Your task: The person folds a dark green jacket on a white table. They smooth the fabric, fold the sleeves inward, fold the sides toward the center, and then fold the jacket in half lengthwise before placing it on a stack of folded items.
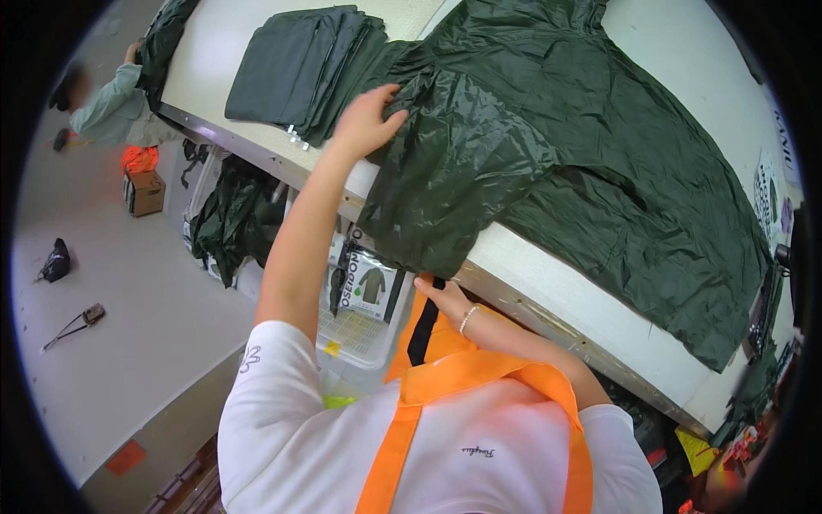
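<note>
A large, glossy dark green rain garment (514,128) is spread over the white table, creased, with one part hanging over the near edge. My left hand (368,122) rests at its left side, fingers and thumb apart, beside a stack of folded dark green garments (295,68). At the table's near edge, my right hand (447,304) is closed at the bottom of the hanging part. Its thumb shows, while the other fingertips are partly hidden by the fabric. A beaded bracelet circles that wrist.
Below the table edge (556,325) stands a white plastic basket (364,338) with a printed package (372,283). More dark green fabric (235,214) is bundled to its left. A cardboard box (145,193) sits on the floor. Another person's sleeve (111,107) shows at far left.
</note>
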Action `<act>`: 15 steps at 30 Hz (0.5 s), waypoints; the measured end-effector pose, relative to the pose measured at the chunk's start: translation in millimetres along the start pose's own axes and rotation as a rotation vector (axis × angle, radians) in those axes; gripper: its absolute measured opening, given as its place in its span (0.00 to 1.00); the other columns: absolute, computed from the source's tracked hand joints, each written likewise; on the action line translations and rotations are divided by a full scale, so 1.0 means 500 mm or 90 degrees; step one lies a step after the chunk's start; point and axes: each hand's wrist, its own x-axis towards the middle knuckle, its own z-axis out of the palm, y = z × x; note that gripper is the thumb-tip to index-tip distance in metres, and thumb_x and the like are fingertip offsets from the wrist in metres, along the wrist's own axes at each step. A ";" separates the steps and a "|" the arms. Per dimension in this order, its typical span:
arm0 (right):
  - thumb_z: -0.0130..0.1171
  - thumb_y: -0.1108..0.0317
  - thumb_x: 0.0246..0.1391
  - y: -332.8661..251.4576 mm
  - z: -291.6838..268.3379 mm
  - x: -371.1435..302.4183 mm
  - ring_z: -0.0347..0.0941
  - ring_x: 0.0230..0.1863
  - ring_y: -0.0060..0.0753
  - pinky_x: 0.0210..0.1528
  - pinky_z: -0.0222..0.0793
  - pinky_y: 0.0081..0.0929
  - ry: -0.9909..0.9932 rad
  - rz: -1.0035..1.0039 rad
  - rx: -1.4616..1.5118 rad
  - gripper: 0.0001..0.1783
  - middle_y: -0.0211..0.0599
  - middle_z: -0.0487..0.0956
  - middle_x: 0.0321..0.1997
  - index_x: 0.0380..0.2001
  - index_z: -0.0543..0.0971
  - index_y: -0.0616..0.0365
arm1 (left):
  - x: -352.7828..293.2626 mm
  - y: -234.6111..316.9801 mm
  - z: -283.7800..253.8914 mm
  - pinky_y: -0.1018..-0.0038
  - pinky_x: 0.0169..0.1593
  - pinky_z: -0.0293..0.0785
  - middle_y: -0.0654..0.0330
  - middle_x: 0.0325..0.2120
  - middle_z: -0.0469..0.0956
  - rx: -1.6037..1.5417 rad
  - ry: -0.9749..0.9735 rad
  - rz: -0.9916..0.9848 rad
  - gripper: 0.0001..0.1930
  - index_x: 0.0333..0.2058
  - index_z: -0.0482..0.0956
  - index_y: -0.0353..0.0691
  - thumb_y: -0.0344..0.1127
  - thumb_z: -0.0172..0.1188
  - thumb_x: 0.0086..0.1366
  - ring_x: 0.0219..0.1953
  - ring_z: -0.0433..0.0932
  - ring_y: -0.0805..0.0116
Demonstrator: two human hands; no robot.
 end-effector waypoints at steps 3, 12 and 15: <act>0.57 0.46 0.54 -0.027 0.008 -0.031 0.67 0.53 0.37 0.55 0.60 0.28 0.071 0.114 0.139 0.37 0.42 0.71 0.56 0.55 0.68 0.68 | -0.095 -0.044 -0.050 0.65 0.48 0.69 0.55 0.42 0.76 -0.079 0.076 -0.006 0.32 0.53 0.69 0.38 0.36 0.66 0.47 0.43 0.72 0.55; 0.47 0.48 0.61 -0.067 -0.077 -0.124 0.56 0.19 0.26 0.25 0.58 0.31 0.166 -0.146 -0.041 0.31 0.32 0.62 0.13 0.14 0.66 0.63 | -0.113 -0.161 0.077 0.66 0.35 0.71 0.52 0.26 0.77 -0.073 0.304 -0.136 0.14 0.31 0.83 0.41 0.43 0.70 0.49 0.29 0.74 0.55; 0.39 0.46 0.63 -0.121 -0.242 -0.224 0.55 0.13 0.34 0.20 0.53 0.39 0.279 -0.279 -0.224 0.36 0.40 0.61 0.08 0.09 0.65 0.65 | -0.088 -0.110 0.081 0.63 0.33 0.71 0.52 0.20 0.76 0.195 0.251 -0.196 0.19 0.29 0.83 0.42 0.52 0.68 0.49 0.28 0.75 0.52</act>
